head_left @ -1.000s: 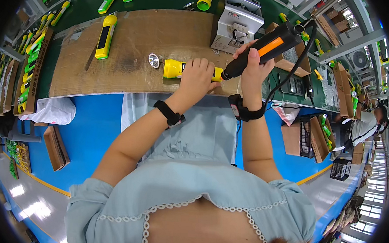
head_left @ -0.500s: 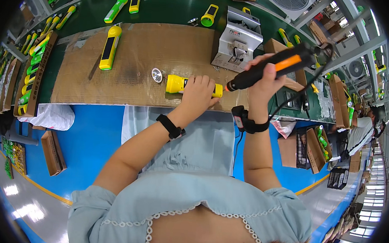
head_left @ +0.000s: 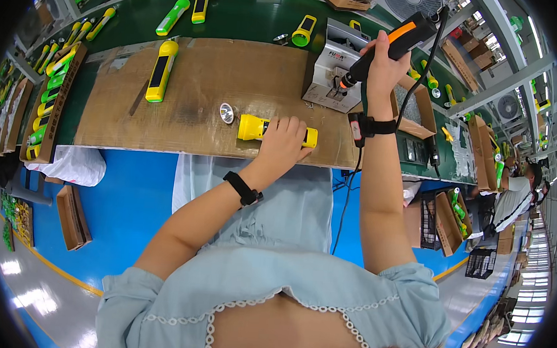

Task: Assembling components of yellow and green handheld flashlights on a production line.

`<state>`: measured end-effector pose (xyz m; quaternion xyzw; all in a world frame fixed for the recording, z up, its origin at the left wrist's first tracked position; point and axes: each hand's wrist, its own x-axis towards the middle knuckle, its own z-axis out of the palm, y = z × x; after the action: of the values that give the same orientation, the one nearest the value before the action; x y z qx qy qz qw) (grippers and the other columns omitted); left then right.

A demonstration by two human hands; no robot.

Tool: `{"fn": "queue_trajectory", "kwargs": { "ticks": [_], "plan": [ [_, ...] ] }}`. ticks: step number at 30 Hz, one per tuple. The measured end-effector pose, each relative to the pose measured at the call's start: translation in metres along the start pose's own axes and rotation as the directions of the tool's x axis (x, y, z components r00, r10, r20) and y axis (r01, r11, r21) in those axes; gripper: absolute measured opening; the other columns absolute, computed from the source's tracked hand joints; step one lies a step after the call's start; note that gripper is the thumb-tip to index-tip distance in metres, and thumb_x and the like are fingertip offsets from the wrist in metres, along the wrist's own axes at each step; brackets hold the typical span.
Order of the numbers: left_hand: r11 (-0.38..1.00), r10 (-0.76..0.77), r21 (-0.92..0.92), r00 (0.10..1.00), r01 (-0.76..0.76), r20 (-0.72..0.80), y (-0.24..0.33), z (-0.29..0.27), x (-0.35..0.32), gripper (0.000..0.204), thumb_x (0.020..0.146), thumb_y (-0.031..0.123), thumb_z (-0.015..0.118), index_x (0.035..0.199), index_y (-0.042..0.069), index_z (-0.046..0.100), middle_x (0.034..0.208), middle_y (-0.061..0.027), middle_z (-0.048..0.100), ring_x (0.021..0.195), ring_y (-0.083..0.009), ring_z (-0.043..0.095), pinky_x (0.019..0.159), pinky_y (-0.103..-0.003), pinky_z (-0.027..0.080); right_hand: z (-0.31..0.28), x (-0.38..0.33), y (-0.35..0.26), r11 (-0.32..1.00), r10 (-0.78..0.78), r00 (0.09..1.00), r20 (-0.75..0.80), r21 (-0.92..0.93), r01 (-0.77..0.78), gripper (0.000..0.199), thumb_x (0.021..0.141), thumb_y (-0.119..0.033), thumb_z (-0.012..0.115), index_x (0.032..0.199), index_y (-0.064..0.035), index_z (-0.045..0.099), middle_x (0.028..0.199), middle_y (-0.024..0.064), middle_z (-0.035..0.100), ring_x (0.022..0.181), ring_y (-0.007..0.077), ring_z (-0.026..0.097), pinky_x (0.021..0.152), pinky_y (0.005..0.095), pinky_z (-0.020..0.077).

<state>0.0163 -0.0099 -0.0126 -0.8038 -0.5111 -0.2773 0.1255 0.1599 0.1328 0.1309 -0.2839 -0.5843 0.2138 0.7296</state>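
My left hand (head_left: 283, 142) is closed over a yellow flashlight (head_left: 249, 127) lying flat on the cardboard, its wide end toward the left. Just beyond that end rests a shiny reflector (head_left: 227, 113), connected or loose I cannot tell. A corded electric screwdriver (head_left: 403, 33), black with an orange stripe, is gripped in my right hand (head_left: 387, 69). Its tip points down and left at the front of a grey screw feeder (head_left: 328, 63); whether it touches is too small to tell. Another yellow flashlight (head_left: 161, 71) with a dark panel lies farther left on the cardboard.
A cardboard sheet (head_left: 116, 122) covers the green bench. Several yellow and green flashlights fill a carton (head_left: 63, 100) at the left edge. Behind lie a green flashlight (head_left: 172, 17) and more yellow ones. Right of the feeder stands an open carton (head_left: 422, 122); the screwdriver's cord (head_left: 418, 87) hangs beside my wrist.
My right hand has carried the screwdriver up and away from the flashlight's narrow end to the screw feeder. My left hand still holds the flashlight in the same place.
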Motion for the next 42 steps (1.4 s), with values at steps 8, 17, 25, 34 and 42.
{"fn": "queue_trajectory", "kwargs": {
  "ticks": [8, 17, 25, 34, 42],
  "plan": [
    [1.0, -0.029, -0.01, 0.999, 0.029, 0.016, 0.001, 0.001, -0.001, 0.057, 0.07, 0.044, 0.07, 0.106, 0.003, 0.054, 0.093, -0.0083, 0.05, 0.09, -0.0241, 0.05, 0.086, -0.038, 0.039, -0.007, -0.033, -0.028, 0.994, 0.106, 0.993, 0.046, 0.029, -0.108, 0.023, 0.089, -0.019, 0.061, 0.089, -0.0001, 0.049, 0.064, 0.0104, 0.059, 0.05, 0.0179, 0.057, 0.046, 0.027, 0.0458],
    [1.0, -0.025, -0.004, 1.0, 0.025, 0.014, -0.001, 0.002, 0.0, 0.056, 0.07, 0.042, 0.07, 0.106, 0.002, 0.054, 0.092, -0.0085, 0.051, 0.09, -0.0242, 0.05, 0.085, -0.037, 0.039, -0.011, -0.077, -0.052, 0.97, 0.138, 0.984, 0.109, 0.188, -0.157, 0.029, 0.088, -0.023, 0.062, 0.097, 0.0006, 0.048, 0.07, 0.0108, 0.058, 0.057, 0.0184, 0.058, 0.053, 0.0288, 0.049],
    [1.0, -0.027, -0.009, 1.0, 0.027, -0.009, 0.0, 0.0, 0.0, 0.056, 0.069, 0.042, 0.071, 0.105, 0.002, 0.054, 0.091, -0.0089, 0.051, 0.089, -0.0243, 0.051, 0.084, -0.037, 0.039, -0.009, -0.083, -0.037, 0.963, 0.189, 0.975, 0.113, 0.171, -0.206, 0.031, 0.089, -0.026, 0.061, 0.096, 0.0009, 0.049, 0.071, 0.0124, 0.058, 0.056, 0.0207, 0.059, 0.052, 0.0299, 0.0496],
    [0.996, -0.028, -0.083, 0.998, 0.033, 0.06, -0.003, -0.002, 0.007, 0.054, 0.066, 0.047, 0.072, 0.096, 0.004, 0.056, 0.085, -0.0072, 0.05, 0.085, -0.0233, 0.051, 0.079, -0.036, 0.04, -0.009, -0.094, -0.018, 0.95, 0.209, 0.958, 0.195, 0.192, -0.246, 0.019, 0.089, -0.012, 0.06, 0.096, -0.0021, 0.046, 0.072, 0.0061, 0.057, 0.059, 0.0125, 0.056, 0.055, 0.0249, 0.0459],
    [0.997, -0.015, -0.071, 1.0, 0.017, 0.025, -0.005, 0.001, 0.007, 0.052, 0.066, 0.046, 0.073, 0.094, 0.005, 0.057, 0.084, -0.0071, 0.05, 0.084, -0.0235, 0.051, 0.079, -0.036, 0.039, -0.004, -0.096, -0.018, 0.939, 0.241, 0.948, 0.21, 0.198, -0.282, 0.019, 0.086, -0.005, 0.061, 0.097, -0.0018, 0.045, 0.074, 0.0054, 0.056, 0.059, 0.0125, 0.056, 0.055, 0.0252, 0.0466]
  ]
}}
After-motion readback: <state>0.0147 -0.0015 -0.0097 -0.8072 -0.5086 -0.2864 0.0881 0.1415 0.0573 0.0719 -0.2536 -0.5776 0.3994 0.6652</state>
